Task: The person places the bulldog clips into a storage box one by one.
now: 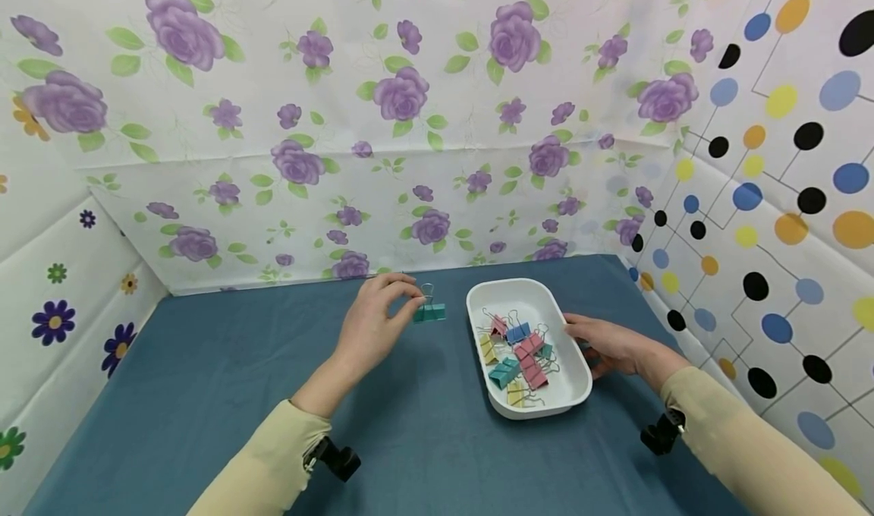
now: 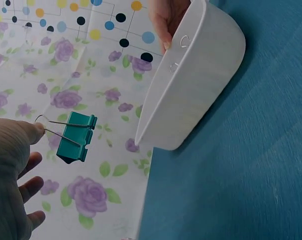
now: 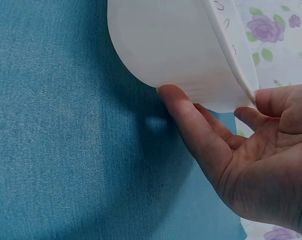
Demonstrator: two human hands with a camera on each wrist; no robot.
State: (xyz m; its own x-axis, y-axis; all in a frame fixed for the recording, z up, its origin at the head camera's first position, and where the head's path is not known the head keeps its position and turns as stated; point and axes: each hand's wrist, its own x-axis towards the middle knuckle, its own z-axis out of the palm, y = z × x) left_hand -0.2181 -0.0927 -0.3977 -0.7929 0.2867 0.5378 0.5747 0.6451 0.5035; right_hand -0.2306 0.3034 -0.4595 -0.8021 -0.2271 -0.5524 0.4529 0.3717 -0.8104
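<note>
My left hand [image 1: 382, 311] pinches the wire handle of a teal binder clip [image 1: 429, 313] between thumb and forefinger. In the left wrist view the clip [image 2: 76, 137] hangs in the air, its other fingers spread below. To the right stands a white plastic container [image 1: 481, 292] with pink, blue, yellow and teal binder clips [image 1: 529, 357] heaped inside. My right hand [image 1: 611, 345] holds the container's right side. In the right wrist view, one digit of that hand [image 3: 251, 150] lies against the lower outer wall and another touches the rim.
A blue cloth [image 1: 225, 379] covers the table. Behind it rises a floral sheet [image 1: 369, 197], with a dotted sheet [image 1: 771, 220] on the right and another flowered sheet [image 1: 68, 303] on the left. A black wrist device [image 1: 334, 459] sits on the left sleeve.
</note>
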